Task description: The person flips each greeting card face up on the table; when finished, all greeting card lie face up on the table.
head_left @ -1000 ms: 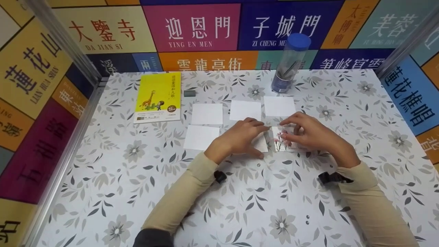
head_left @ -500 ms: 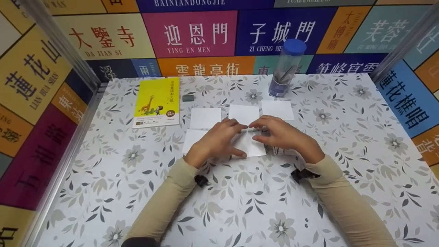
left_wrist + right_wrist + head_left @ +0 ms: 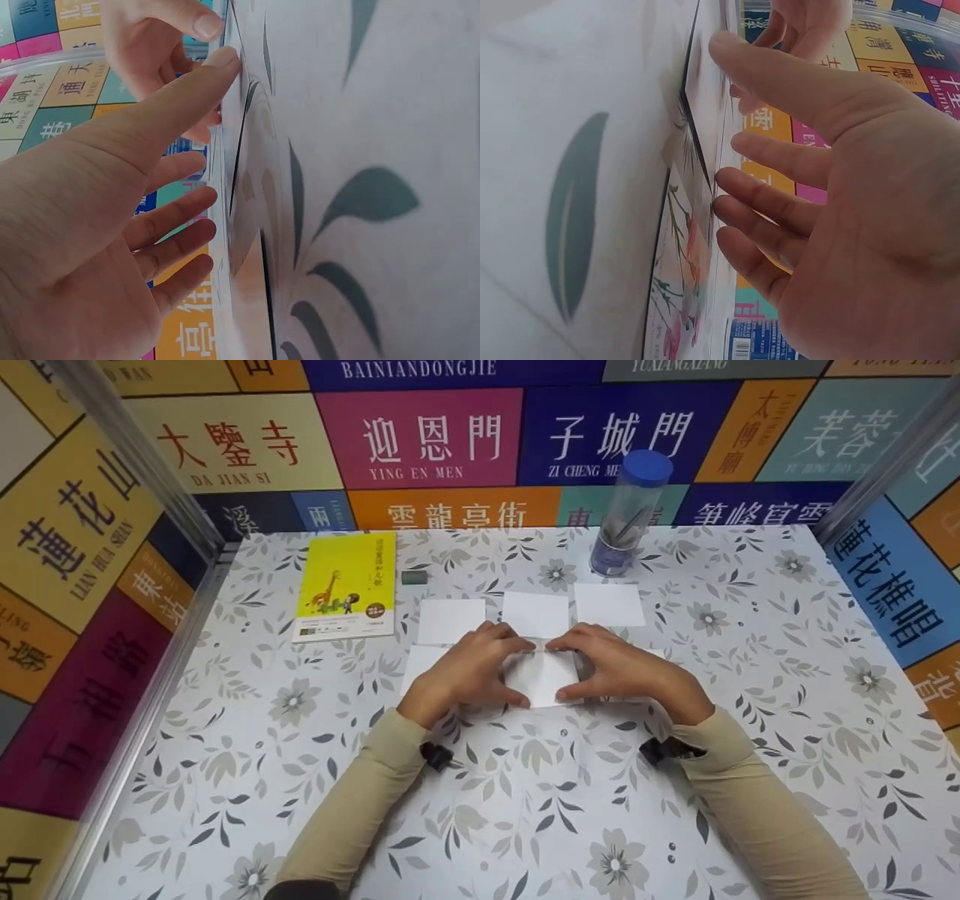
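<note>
Between my two hands lies a white square card (image 3: 541, 679), in the middle of the front row. My left hand (image 3: 474, 669) is at its left side, thumb tip by the near edge and fingers loosely extended. At the opposite side my right hand (image 3: 619, 666) mirrors it, thumb and fingertips right at the card. Under the right hand is a card with pink flowers (image 3: 676, 281), mostly hidden in the head view. Another white card (image 3: 420, 664) shows partly behind the left hand. Three blank cards form the back row: left (image 3: 452, 619), middle (image 3: 535, 613) and right (image 3: 609, 604).
A yellow book (image 3: 346, 585) lies at the back left, with a small dark green block (image 3: 414, 577) beside it. Behind the cards stands a clear tube with a blue lid (image 3: 631, 514). Printed panels (image 3: 420, 439) wall in the flowered tabletop (image 3: 540, 817).
My right hand has moved left from the flowered card to the middle card's right side. The left hand has shifted left, uncovering more of that card.
</note>
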